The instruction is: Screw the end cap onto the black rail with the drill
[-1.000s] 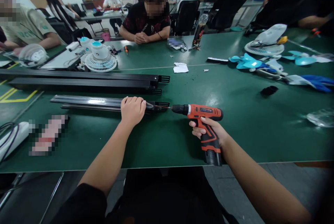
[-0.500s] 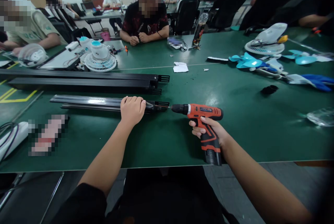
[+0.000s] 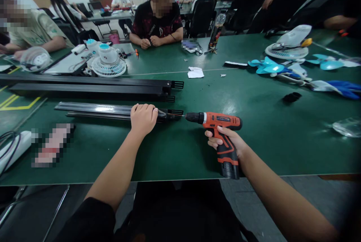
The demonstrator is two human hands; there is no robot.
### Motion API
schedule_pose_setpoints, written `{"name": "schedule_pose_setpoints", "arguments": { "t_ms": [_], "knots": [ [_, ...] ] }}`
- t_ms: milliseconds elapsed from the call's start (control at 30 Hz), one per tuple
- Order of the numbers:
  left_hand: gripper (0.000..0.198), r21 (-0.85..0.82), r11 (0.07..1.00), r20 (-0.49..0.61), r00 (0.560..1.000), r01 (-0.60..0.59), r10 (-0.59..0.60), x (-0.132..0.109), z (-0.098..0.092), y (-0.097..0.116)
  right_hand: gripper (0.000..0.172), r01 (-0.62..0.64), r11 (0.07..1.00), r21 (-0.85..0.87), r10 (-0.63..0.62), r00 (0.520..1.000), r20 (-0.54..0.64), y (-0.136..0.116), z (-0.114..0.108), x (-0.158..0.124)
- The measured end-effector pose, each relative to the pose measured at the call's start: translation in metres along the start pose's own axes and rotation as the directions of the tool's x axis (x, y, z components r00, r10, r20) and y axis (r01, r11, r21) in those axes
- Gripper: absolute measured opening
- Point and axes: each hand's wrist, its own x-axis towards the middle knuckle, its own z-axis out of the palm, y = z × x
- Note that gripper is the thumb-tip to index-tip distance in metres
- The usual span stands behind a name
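My right hand (image 3: 222,137) is wrapped round the handle of a red and black cordless drill (image 3: 222,121), which points left. The drill's thin bit reaches the slotted black end piece (image 3: 175,114) of a long black metal profile (image 3: 98,108). Whether the bit meets a screw there is too small to tell. My left hand (image 3: 144,118) is closed over the profile near that end, pressing it on the green table (image 3: 175,148). Its fingertips on the far side are partly hidden.
More black profiles (image 3: 90,90) lie just behind. Fan parts (image 3: 108,63) stand back left, and blue fan blades (image 3: 266,66) lie to the right with a black tube (image 3: 291,97). A phone-like thing (image 3: 53,146) lies front left. Another person (image 3: 157,23) sits opposite, hands together.
Both hands, the drill and the profile stay almost where they were. The small overall shift looks like camera movement. At the back right, a standing person's arm has moved.
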Motion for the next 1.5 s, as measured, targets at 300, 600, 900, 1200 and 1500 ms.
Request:
{"name": "schedule_pose_setpoints", "arguments": {
  "t_ms": [300,600,900,1200,1500],
  "knots": [
    [0.048,-0.035,0.999,0.015,1.000,0.020,-0.019,-0.0005,0.0014,-0.0013,0.026,-0.021,1.000,0.004,0.021,1.000,0.016,-0.0018,-0.0001,-0.0005],
    [0.046,-0.014,1.000,0.005,1.000,0.005,-0.005,-0.0005,-0.0019,0.0015,0.027,-0.021,0.999,0.029,0.021,1.000,-0.015,-0.0022,0.0027,-0.0008],
    [0.046,-0.004,1.000,0.010,1.000,0.009,-0.009,-0.0004,-0.0007,0.0006,0.027,-0.036,0.999,0.034,0.036,0.999,0.017,-0.0027,0.0013,-0.0004],
    [0.047,-0.024,1.000,0.007,1.000,0.010,-0.010,-0.0002,0.0010,-0.0009,0.023,-0.020,0.998,0.052,0.019,1.000,0.006,-0.0012,-0.0003,0.0006],
    [0.047,-0.028,1.000,0.002,1.000,0.010,-0.010,-0.0002,0.0008,-0.0004,0.027,-0.041,0.999,0.032,0.042,0.999,-0.006,-0.0027,0.0002,-0.0004]
  ]
}}
